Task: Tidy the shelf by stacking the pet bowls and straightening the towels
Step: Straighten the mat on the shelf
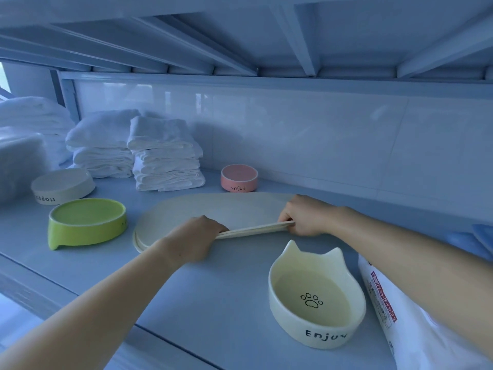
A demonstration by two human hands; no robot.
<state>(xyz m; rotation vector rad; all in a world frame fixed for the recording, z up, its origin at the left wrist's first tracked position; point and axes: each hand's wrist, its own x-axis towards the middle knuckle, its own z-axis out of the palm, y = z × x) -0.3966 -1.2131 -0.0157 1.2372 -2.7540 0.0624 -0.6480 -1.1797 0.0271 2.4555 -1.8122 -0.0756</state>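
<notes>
Mid-frame, both hands grip the near edge of a flat beige oval mat (213, 209) on the shelf (213, 303): the left hand (198, 236) curls over it and the right hand (304, 217) pinches it further right. The bowls stand apart (each on its own), with the green bowl (86, 222) and white bowl (62, 185) at left, the pink bowl (239, 178) behind the mat and the cream bowl (317, 297) at lower right. Two folded towel stacks (165, 153) sit at upper left.

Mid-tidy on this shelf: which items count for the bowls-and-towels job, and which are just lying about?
Job: cat-ear bowl, green bowl, white bowl, pink bowl, towel stacks.

Lying about: printed white pack, blue item at right edge; also the flat oval trays, though left hand and right hand grip their edge.
</notes>
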